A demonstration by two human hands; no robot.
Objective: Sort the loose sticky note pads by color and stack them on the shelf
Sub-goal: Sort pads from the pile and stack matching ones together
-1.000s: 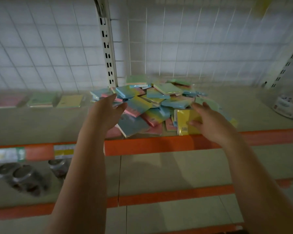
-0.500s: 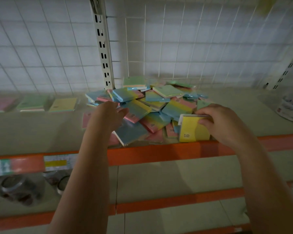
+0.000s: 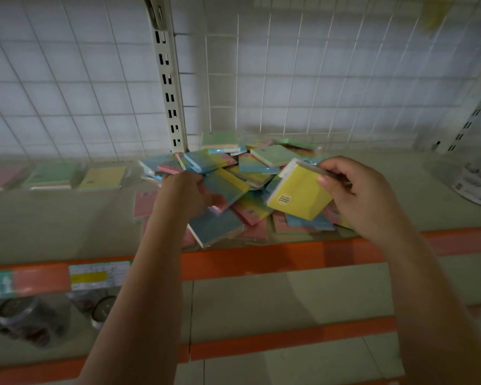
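Note:
A loose heap of sticky note pads (image 3: 250,173) in blue, pink, yellow and green lies in the middle of the shelf (image 3: 67,218). My right hand (image 3: 361,195) grips a yellow pad (image 3: 297,194) by its upper right edge and holds it tilted above the heap's right side. My left hand (image 3: 184,193) reaches into the heap's left side, fingers curled on a blue pad (image 3: 225,187). At the far left of the shelf sit three sorted pads in a row: pink (image 3: 0,177), green (image 3: 50,176) and yellow (image 3: 102,177).
The shelf has an orange front rail (image 3: 275,258) with price labels (image 3: 97,277) at the left. White wire grid backs (image 3: 317,79) stand behind, with a slotted upright (image 3: 168,79). A wrapped package (image 3: 478,182) sits far right. Round tins (image 3: 25,318) lie on the lower shelf, left.
My right hand has lifted the yellow pad off the heap's front and raised it up and to the right. My left hand has pushed further into the heap's left side.

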